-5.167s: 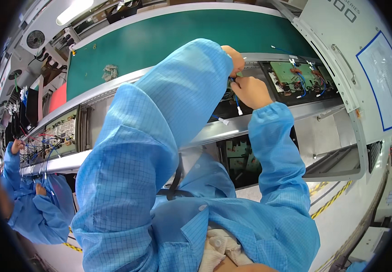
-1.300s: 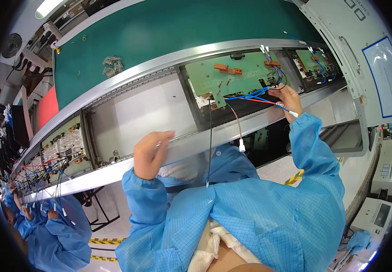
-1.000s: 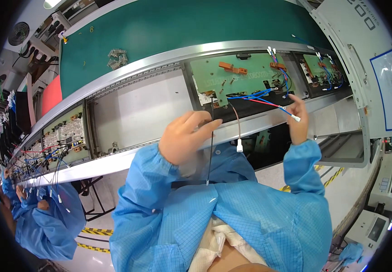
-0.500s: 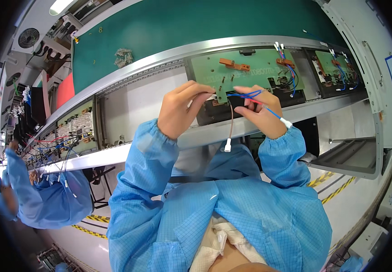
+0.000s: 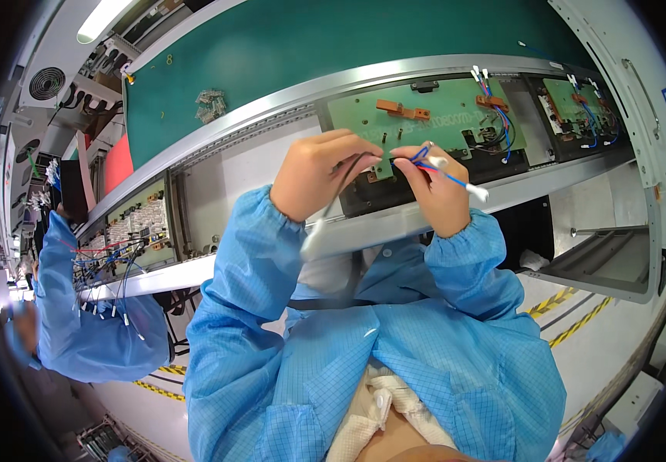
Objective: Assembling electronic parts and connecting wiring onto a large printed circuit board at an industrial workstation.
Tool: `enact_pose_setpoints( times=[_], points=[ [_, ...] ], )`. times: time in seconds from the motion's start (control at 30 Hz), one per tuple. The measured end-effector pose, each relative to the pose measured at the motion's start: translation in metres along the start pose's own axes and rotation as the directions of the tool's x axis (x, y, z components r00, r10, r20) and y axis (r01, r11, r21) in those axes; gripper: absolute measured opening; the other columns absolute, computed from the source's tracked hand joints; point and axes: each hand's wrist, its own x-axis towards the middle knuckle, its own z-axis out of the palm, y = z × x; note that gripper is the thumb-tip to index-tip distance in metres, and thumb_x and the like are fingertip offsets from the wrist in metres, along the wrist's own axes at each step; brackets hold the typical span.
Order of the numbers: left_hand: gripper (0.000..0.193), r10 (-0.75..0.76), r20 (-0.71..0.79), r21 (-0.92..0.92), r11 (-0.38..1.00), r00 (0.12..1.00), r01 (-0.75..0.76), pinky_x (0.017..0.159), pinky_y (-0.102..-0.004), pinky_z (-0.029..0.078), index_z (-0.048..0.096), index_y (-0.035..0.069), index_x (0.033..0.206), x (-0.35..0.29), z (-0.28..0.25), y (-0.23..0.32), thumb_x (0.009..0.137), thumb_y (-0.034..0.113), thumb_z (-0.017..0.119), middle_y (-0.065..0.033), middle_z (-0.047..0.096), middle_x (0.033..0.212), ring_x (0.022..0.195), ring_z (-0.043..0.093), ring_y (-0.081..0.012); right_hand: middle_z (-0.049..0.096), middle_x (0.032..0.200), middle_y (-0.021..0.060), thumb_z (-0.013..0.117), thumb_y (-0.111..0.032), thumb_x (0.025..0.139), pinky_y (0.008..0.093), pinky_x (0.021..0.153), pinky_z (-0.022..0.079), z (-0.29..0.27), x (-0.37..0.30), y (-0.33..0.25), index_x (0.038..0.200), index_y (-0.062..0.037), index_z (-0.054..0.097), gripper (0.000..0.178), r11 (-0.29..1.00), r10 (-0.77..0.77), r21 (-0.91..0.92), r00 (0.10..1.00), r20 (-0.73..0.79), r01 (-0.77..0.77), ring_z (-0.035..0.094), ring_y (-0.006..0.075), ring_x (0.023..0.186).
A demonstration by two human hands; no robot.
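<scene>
My left hand (image 5: 313,177) is closed in a pinch on a dark wire (image 5: 341,187), whose white connector end (image 5: 313,240) hangs below the fingers, smeared by motion. Thumb and fingers of my right hand (image 5: 442,196) are pressed together on a bundle of blue and red wires (image 5: 433,166). White connectors (image 5: 477,192) stick out past that hand. Both hands hover at the near edge of a green board (image 5: 352,115) seated in a black holder (image 5: 371,202). An orange-brown clamp (image 5: 404,110) and a few short posts stand on the board.
Right of it, a second green board (image 5: 554,96) carries wires. A metal rail (image 5: 302,91) borders the green mat (image 5: 310,38), where small metal parts (image 5: 210,105) lie heaped. At left, a co-worker's blue sleeve (image 5: 57,262) reaches toward another wired board (image 5: 142,223).
The dark wire, which hung between my hands, has swung left in my left hand. My right fingers have drawn together on the blue and red wires, and the connectors have shifted upward.
</scene>
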Motion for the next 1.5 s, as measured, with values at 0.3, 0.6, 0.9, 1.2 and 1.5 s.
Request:
enact_pose_setpoints(
  times=[0.3, 0.6, 0.9, 1.2, 1.5],
  points=[
    [0.008, 0.106, 0.098, 0.028, 0.994, 0.989, -0.110, 0.051, -0.0285, 0.045, 0.065, 0.002, 0.084, 0.033, 0.009, -0.003, 0.077, 0.003, 0.070, -0.0108, 0.060, 0.068, 0.055, 0.055, -0.0197, 0.068, 0.083, 0.0084, 0.064, -0.009, 0.085, 0.0241, 0.054, 0.045, 0.004, 0.007, 0.016, 0.099, -0.0003, 0.069, 0.017, 0.997, 0.025, 0.080, 0.997, -0.071, -0.020, 0.055, 0.0107, 0.058],
    [0.012, -0.145, 0.109, -0.225, 0.960, 0.983, 0.167, 0.052, -0.0334, 0.046, 0.058, 0.000, 0.078, 0.035, 0.013, -0.009, 0.076, 0.005, 0.069, -0.0137, 0.061, 0.072, 0.056, 0.055, -0.0294, 0.068, 0.083, 0.0081, 0.067, -0.006, 0.081, 0.0223, 0.052, 0.045, 0.007, 0.004, 0.033, 0.089, 0.0022, 0.068, 0.011, 0.992, 0.049, 0.118, 0.995, -0.084, -0.039, 0.057, 0.0104, 0.057],
    [0.016, 0.072, 0.112, -0.064, 0.996, 0.991, -0.065, 0.056, -0.0313, 0.048, 0.065, 0.004, 0.097, 0.042, 0.027, 0.001, 0.081, 0.004, 0.065, -0.0126, 0.062, 0.071, 0.060, 0.062, -0.0257, 0.057, 0.068, 0.0091, 0.068, -0.007, 0.080, 0.0276, 0.048, 0.040, 0.015, 0.000, 0.031, 0.081, 0.0010, 0.065, 0.009, 0.991, 0.095, 0.117, 0.969, -0.230, -0.069, 0.051, 0.0185, 0.052],
    [0.036, 0.007, 0.439, -0.167, 0.983, 0.899, 0.074, 0.052, -0.0268, 0.043, 0.056, 0.001, 0.112, 0.090, -0.007, 0.006, 0.083, 0.016, 0.070, -0.0067, 0.061, 0.064, 0.056, 0.057, -0.0127, 0.057, 0.070, 0.0089, 0.054, -0.011, 0.091, 0.0319, 0.055, 0.041, 0.010, 0.009, 0.022, 0.090, -0.0036, 0.063, 0.011, 0.990, 0.077, -0.103, 0.974, -0.213, -0.100, 0.054, 0.0206, 0.060],
    [0.025, -0.145, 0.644, -0.122, 0.950, 0.751, 0.288, 0.057, -0.0286, 0.043, 0.067, 0.000, 0.088, 0.146, 0.017, -0.034, 0.085, 0.024, 0.065, -0.0060, 0.063, 0.070, 0.061, 0.055, -0.0142, 0.062, 0.071, 0.0132, 0.051, -0.022, 0.091, 0.0437, 0.056, 0.046, 0.004, 0.032, 0.014, 0.078, -0.0047, 0.058, 0.023, 0.775, 0.125, -0.615, 0.989, -0.078, -0.146, 0.061, 0.0344, 0.064]
  ],
)
